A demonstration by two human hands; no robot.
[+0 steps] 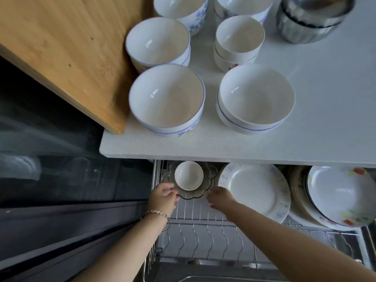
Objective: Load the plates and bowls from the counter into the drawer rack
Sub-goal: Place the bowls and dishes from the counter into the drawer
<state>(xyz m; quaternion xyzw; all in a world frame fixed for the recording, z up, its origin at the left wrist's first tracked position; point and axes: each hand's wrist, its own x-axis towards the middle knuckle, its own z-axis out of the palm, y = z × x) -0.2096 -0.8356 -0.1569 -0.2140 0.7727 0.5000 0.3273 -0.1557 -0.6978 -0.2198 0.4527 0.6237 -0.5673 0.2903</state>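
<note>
White bench [325,119] up top, crowded with bowl stacks: two big blue-rimmed stacks near its front edge [166,100] [256,98], smaller ones behind, steel bowls [313,17] at the back right corner. Wooden board [61,47] overlaps the bench's left side. Drawer rack [203,231] pulled out below the front edge.

In the rack: glass dish [205,191] at the back left corner with a small white bowl [188,175] sitting in it; white plate [254,192] just right of it; floral plates [335,196] at the right end.

Left hand [162,197] on the dish's left rim, fingers curled, looks like a light pinch. Right hand [220,197] at the dish's right rim, fingers part open; can't tell if it's touching glass or the wire.

Read: seating the dish, not yet released. Key relation: the remaining bowls lie straight up and away from both hands, above the rack. Left hand is nearer the left front stack, right hand nearer the right one. Front wire slots are unfilled.
</note>
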